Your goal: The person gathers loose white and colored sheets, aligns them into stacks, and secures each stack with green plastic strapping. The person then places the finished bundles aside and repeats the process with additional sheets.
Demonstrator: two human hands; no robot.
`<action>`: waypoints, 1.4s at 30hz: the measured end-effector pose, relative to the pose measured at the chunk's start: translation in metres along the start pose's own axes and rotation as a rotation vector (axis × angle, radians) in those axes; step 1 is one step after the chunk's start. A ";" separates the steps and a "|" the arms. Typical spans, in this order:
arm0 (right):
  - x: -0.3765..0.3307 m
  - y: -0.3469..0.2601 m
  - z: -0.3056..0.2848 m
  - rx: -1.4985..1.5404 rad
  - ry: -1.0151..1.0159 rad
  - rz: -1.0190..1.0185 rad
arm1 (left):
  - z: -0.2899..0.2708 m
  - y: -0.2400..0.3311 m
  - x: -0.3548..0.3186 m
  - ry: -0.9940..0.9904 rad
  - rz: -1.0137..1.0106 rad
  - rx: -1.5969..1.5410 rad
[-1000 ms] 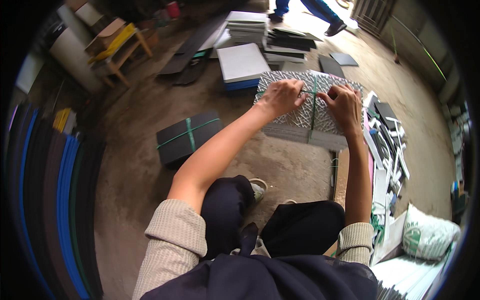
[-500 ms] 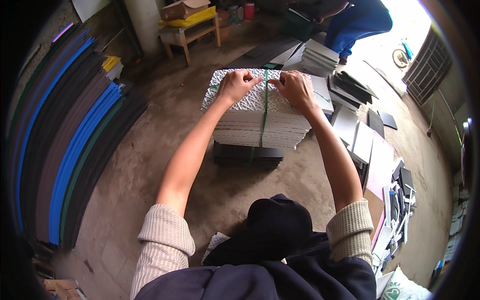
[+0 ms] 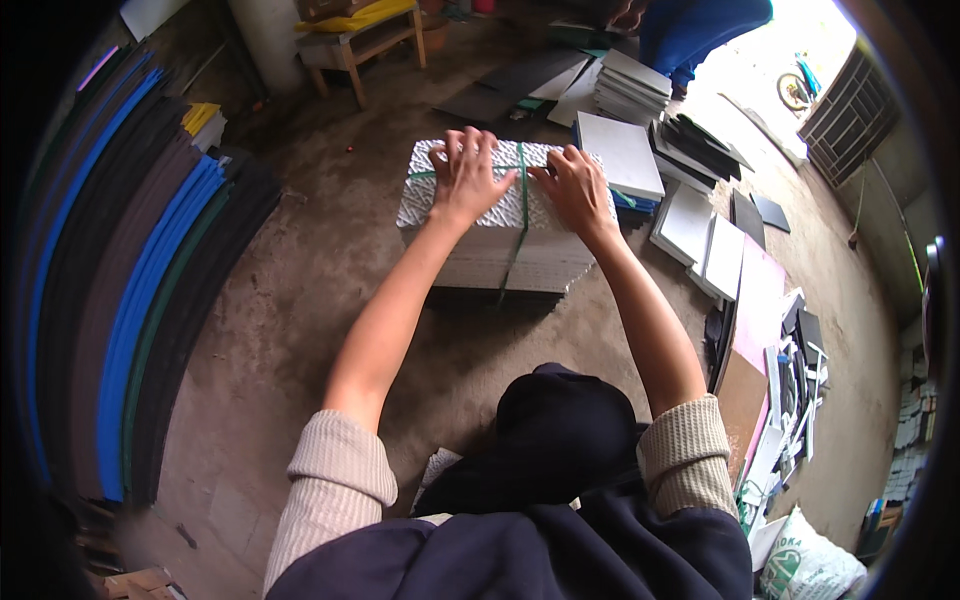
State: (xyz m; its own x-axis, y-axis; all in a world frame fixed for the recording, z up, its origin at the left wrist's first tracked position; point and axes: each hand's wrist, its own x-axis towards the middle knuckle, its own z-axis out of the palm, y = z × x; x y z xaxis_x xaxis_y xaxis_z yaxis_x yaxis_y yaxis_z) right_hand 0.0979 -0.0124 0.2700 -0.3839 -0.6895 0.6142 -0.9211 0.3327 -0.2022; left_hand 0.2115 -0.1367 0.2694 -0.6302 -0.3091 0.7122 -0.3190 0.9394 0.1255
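Note:
A stack of white, rough-textured sheets (image 3: 430,206) stands in front of me, bound crosswise with a green strap (image 3: 523,215). My left hand (image 3: 466,182) lies on its top, left of the lengthwise strap, fingers spread and thumb pointing at the strap. To the right of that strap, my right hand (image 3: 578,195) rests on the top sheet. Its fingers are bent and its thumb stands apart, close to where the straps cross; nothing shows in its grasp. Black sheets (image 3: 500,298) lie under the white stack.
Tall stacks of black, brown and blue sheets (image 3: 130,380) line the left side. White boards (image 3: 618,155), dark sheets and offcuts (image 3: 790,420) litter the right. A wooden stand (image 3: 360,50) is at the back, and a person in blue trousers (image 3: 690,40) bends nearby.
Both hands have loosened from a pinch at the strap crossing. The left fingers have spread over the top sheet. The stack appears a little further left, and the view has shifted.

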 end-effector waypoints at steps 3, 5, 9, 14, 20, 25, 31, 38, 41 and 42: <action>-0.005 0.004 -0.002 0.096 0.078 -0.016 | -0.005 0.012 -0.017 0.086 -0.037 0.112; -0.015 0.018 -0.006 0.013 0.169 -0.076 | -0.005 0.035 -0.040 -0.044 -0.116 0.070; -0.056 0.030 -0.020 0.137 0.290 -0.020 | 0.000 0.069 -0.116 0.052 -0.121 0.040; -0.136 0.057 0.018 0.621 0.309 0.357 | 0.074 0.082 -0.204 0.231 -0.905 -0.625; -0.204 0.065 0.103 0.889 -0.065 0.495 | 0.132 0.085 -0.207 -0.001 -1.768 -1.669; -0.205 0.068 0.131 0.935 -0.279 0.693 | 0.155 0.080 -0.213 -0.062 -1.591 -1.764; -0.176 0.075 0.164 0.885 -0.221 0.570 | 0.183 0.056 -0.196 0.063 -1.601 -1.731; -0.093 0.074 0.217 0.888 -0.216 0.589 | 0.219 -0.021 -0.142 0.073 -1.597 -1.667; -0.077 0.068 0.230 0.907 -0.187 0.577 | 0.230 -0.038 -0.132 0.133 -1.785 -1.465; -0.075 0.069 0.233 0.890 -0.188 0.586 | 0.232 -0.039 -0.129 0.119 -1.823 -1.416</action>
State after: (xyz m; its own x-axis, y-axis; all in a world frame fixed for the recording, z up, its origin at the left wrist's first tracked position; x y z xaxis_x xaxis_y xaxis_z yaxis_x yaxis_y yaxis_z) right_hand 0.0476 -0.0874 0.0323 -0.7142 -0.6878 0.1300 -0.2785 0.1089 -0.9542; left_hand 0.1416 -0.1678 0.0122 -0.3142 -0.6963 -0.6454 0.2489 -0.7164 0.6517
